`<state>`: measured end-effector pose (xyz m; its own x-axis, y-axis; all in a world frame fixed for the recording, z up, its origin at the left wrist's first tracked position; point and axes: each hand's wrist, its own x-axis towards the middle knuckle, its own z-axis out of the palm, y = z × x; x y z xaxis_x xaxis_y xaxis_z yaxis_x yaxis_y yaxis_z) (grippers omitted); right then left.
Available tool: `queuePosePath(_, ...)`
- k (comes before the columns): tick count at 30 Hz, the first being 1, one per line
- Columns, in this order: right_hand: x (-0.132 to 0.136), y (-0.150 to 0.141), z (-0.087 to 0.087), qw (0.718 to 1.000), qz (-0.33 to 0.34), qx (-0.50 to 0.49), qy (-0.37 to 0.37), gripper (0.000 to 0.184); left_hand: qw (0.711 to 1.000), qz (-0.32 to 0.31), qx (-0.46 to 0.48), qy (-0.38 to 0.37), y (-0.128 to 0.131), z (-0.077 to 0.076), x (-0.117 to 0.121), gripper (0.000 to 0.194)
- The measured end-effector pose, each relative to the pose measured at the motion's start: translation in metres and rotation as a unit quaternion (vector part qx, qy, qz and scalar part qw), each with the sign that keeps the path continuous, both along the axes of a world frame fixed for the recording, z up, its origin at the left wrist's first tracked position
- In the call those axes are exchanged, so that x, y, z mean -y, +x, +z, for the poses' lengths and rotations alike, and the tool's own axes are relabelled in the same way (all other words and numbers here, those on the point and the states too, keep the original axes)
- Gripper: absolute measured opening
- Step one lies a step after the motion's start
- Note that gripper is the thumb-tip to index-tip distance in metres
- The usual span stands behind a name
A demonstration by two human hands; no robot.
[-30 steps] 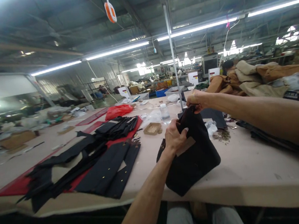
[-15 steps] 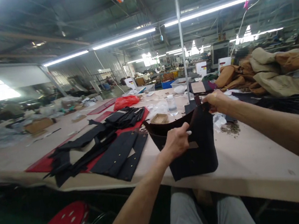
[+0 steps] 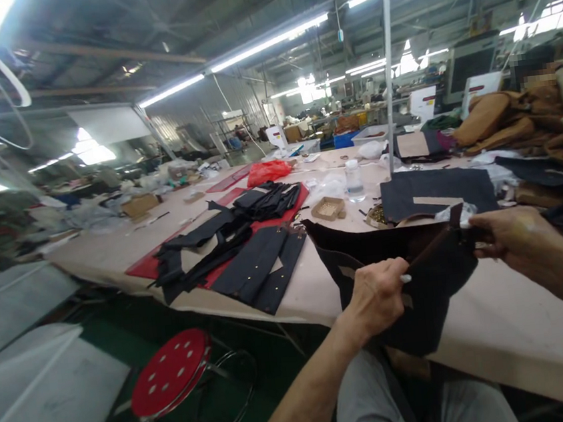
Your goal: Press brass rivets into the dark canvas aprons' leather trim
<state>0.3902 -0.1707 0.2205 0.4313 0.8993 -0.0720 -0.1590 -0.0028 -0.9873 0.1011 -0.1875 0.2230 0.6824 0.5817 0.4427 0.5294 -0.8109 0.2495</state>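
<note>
A dark fabric piece [image 3: 422, 277] with tan patches hangs over the near edge of the long work table [image 3: 499, 322]. My left hand [image 3: 378, 295] is closed on its near edge, fingers wrapped round the cloth. On the right, my right hand [image 3: 508, 237] pinches the top corner of the same piece and holds it stretched out. Several more dark fabric pieces [image 3: 251, 261] lie on a red mat [image 3: 141, 267] to the left.
A red stool [image 3: 170, 372] stands on the green floor beside the table. On the table are a small cardboard box [image 3: 328, 208], a clear bottle [image 3: 353, 182], a red bag [image 3: 268, 171], a metal pole [image 3: 386, 72] and tan garments [image 3: 514, 123] at the far right.
The camera has swung left and down. Both hands have come lower and nearer with the dark piece, which is now pulled out wider between them.
</note>
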Motion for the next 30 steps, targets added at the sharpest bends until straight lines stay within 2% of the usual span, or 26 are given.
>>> queuePosePath(2, -0.003, -0.002, 0.003, 0.999, -0.022, -0.003, -0.031, 0.012, 0.998, -0.012, 0.041, -0.042, -0.003, 0.01, -0.007, 0.013)
queuePosePath(4, -0.009, -0.002, 0.005, 0.999, -0.027, -0.002, -0.031, 0.012, 0.994, -0.018, 0.074, -0.082, -0.006, 0.025, -0.016, 0.009)
queuePosePath(9, -0.02, -0.005, 0.018, 0.997, -0.027, -0.062, -0.027, 0.012, 0.98, -0.043, 0.114, -0.156, -0.004, 0.073, -0.042, 0.011)
queuePosePath(12, -0.02, -0.012, 0.036, 0.994, 0.001, -0.111, -0.015, 0.019, 0.974, -0.084, 0.081, -0.196, 0.004, 0.102, -0.061, 0.025)
queuePosePath(15, -0.017, -0.019, 0.055, 0.99, -0.008, -0.138, -0.002, 0.017, 0.963, -0.113, 0.027, -0.242, 0.018, 0.125, -0.082, 0.035)
queuePosePath(18, -0.013, -0.021, 0.068, 0.99, -0.009, -0.136, 0.019, 0.013, 0.94, -0.142, 0.013, -0.311, 0.034, 0.146, -0.101, 0.031)
queuePosePath(21, -0.006, -0.013, 0.074, 0.99, 0.027, -0.109, 0.086, 0.018, 0.911, -0.188, 0.029, -0.367, 0.048, 0.168, -0.115, 0.027)
queuePosePath(24, 0.002, 0.002, 0.073, 0.977, 0.109, -0.081, 0.165, 0.032, 0.89, -0.222, 0.065, -0.393, 0.055, 0.186, -0.122, 0.033)
queuePosePath(26, 0.005, 0.016, 0.066, 0.964, 0.171, -0.058, 0.197, 0.042, 0.879, -0.233, 0.092, -0.406, 0.056, 0.194, -0.125, 0.037)
queuePosePath(28, 0.006, 0.03, 0.052, 0.953, 0.225, -0.023, 0.202, 0.057, 0.867, -0.24, 0.124, -0.419, 0.055, 0.197, -0.13, 0.039)
queuePosePath(30, 0.006, 0.042, 0.032, 0.945, 0.277, 0.027, 0.175, 0.068, 0.857, -0.235, 0.165, -0.428, 0.053, 0.194, -0.136, 0.04)
